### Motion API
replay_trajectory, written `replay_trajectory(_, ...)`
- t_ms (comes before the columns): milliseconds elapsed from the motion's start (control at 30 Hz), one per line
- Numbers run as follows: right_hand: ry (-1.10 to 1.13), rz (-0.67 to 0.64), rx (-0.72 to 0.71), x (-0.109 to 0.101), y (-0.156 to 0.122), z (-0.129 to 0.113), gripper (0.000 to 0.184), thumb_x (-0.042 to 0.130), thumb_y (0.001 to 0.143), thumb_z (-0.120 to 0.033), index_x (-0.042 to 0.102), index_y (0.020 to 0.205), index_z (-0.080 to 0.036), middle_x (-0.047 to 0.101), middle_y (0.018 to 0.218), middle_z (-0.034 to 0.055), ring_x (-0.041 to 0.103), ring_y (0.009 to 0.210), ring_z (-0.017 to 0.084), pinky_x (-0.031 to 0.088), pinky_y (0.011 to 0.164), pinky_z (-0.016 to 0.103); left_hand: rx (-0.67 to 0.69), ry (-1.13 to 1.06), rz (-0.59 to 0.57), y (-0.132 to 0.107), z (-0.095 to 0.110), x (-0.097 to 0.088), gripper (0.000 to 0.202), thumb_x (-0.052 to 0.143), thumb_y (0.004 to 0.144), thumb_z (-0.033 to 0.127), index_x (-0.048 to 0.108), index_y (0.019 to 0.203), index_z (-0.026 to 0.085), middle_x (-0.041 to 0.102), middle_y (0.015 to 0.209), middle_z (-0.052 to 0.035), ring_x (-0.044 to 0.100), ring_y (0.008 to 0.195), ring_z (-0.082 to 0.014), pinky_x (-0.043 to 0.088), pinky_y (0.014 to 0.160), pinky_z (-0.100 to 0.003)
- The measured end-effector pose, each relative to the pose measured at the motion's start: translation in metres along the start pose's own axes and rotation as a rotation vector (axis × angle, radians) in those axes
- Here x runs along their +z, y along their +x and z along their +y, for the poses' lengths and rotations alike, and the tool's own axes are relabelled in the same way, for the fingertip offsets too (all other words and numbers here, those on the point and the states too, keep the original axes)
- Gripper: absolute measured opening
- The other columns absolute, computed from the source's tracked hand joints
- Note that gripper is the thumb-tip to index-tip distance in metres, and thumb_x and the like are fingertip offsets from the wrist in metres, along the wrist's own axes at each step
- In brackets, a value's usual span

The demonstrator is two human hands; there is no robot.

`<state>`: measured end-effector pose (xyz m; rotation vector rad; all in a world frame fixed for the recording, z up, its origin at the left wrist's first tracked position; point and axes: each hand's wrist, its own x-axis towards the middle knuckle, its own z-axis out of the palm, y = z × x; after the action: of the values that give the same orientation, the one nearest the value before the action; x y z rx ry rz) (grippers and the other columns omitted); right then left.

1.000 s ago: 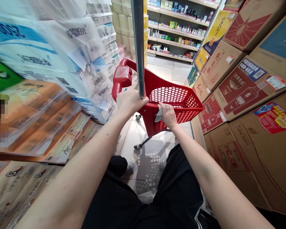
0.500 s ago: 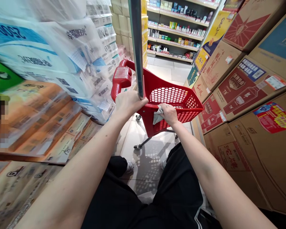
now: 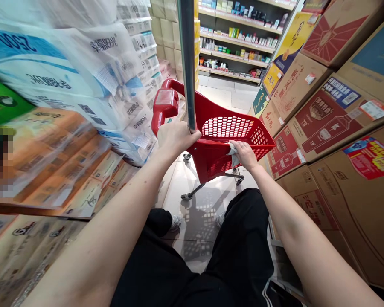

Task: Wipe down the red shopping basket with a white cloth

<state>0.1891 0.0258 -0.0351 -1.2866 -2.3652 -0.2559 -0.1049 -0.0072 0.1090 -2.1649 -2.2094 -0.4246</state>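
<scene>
In the shop aisle, the person's left hand point(image 3: 176, 136) is wrapped tight around a metal pole point(image 3: 187, 64). The right hand point(image 3: 245, 154) is closed on a white cloth point(image 3: 233, 154) and presses it on the near rim of the red cart point(image 3: 211, 147), by the right corner. It looks like a wiping step. Doing more rim would need the cloth slid along with the cart kept from rolling.

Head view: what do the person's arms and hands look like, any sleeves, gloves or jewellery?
The left arm and right arm are bare as far up as shows, no sleeve edge in sight. The left hand and right hand are ungloved; no watch, bracelet or ring shows. Below them, black trousers with a white side stripe.
</scene>
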Motion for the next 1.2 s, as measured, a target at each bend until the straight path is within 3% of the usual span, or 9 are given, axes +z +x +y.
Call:
replay_trajectory(133, -0.041, -0.067, 0.012, -0.003, 0.001, 0.012, 0.039, 0.042, 0.095, -0.019, 0.049, 0.133, -0.019, 0.064, 0.118, 0.0103, 0.057, 0.107, 0.024, 0.041, 0.094, 0.036, -0.008, 0.011, 0.006, 0.0, 0.0, 0.001, 0.048, 0.046, 0.081, 0.059, 0.075, 0.093, 0.022, 0.071, 0.093, -0.0108, 0.064, 0.097, -0.0315, 0.046, 0.079, -0.038)
replay_trajectory(267, -0.12, -0.097, 0.076, -0.004, 0.012, 0.004, 0.028, 0.047, 0.096, -0.036, 0.059, 0.113, -0.017, 0.068, 0.103, 0.0103, 0.06, 0.094, 0.024, 0.039, 0.082, 0.032, -0.013, 0.011, 0.015, 0.001, 0.001, 0.002, 0.047, 0.047, 0.08, 0.058, 0.074, 0.095, 0.022, 0.071, 0.094, -0.0107, 0.063, 0.097, -0.0313, 0.046, 0.079, -0.038)
replay_trajectory(433, -0.208, -0.098, 0.165, -0.002, 0.021, -0.016, 0.045, 0.044, 0.092, -0.059, 0.06, 0.094, -0.017, 0.067, 0.086, 0.0095, 0.058, 0.083, 0.024, 0.033, 0.074, 0.031, -0.026, 0.015, 0.038, 0.002, -0.001, 0.002, 0.047, 0.049, 0.079, 0.058, 0.074, 0.098, 0.022, 0.071, 0.095, -0.0107, 0.064, 0.096, -0.0311, 0.047, 0.079, -0.038)
replay_trajectory(667, -0.17, -0.035, 0.171, 0.001, 0.03, -0.047, 0.048, 0.041, 0.094, -0.059, 0.058, 0.098, -0.015, 0.066, 0.093, 0.0106, 0.057, 0.089, 0.024, 0.032, 0.078, 0.032, -0.03, 0.034, 0.057, 0.002, -0.005, 0.001, 0.049, 0.048, 0.078, 0.058, 0.073, 0.098, 0.021, 0.072, 0.092, -0.0115, 0.065, 0.094, -0.032, 0.048, 0.078, -0.039)
replay_trajectory(900, -0.068, 0.044, 0.174, -0.002, 0.048, -0.078, 0.053, 0.025, 0.099, -0.057, 0.06, 0.097, -0.017, 0.067, 0.09, 0.0075, 0.058, 0.083, 0.02, 0.033, 0.078, 0.03, -0.044, -0.013, 0.034, 0.001, -0.002, -0.001, 0.047, 0.05, 0.077, 0.056, 0.074, 0.095, 0.02, 0.071, 0.091, -0.012, 0.064, 0.097, -0.0329, 0.047, 0.08, -0.04)
replay_trajectory(1200, 0.106, 0.063, 0.111, -0.004, 0.049, -0.076, 0.051, 0.024, 0.101, -0.051, 0.062, 0.109, -0.018, 0.07, 0.104, 0.0076, 0.06, 0.094, 0.02, 0.037, 0.084, 0.031, -0.049, 0.009, 0.036, 0.004, -0.002, 0.001, 0.05, 0.048, 0.077, 0.059, 0.074, 0.096, 0.02, 0.071, 0.092, -0.0122, 0.064, 0.095, -0.0325, 0.047, 0.079, -0.04)
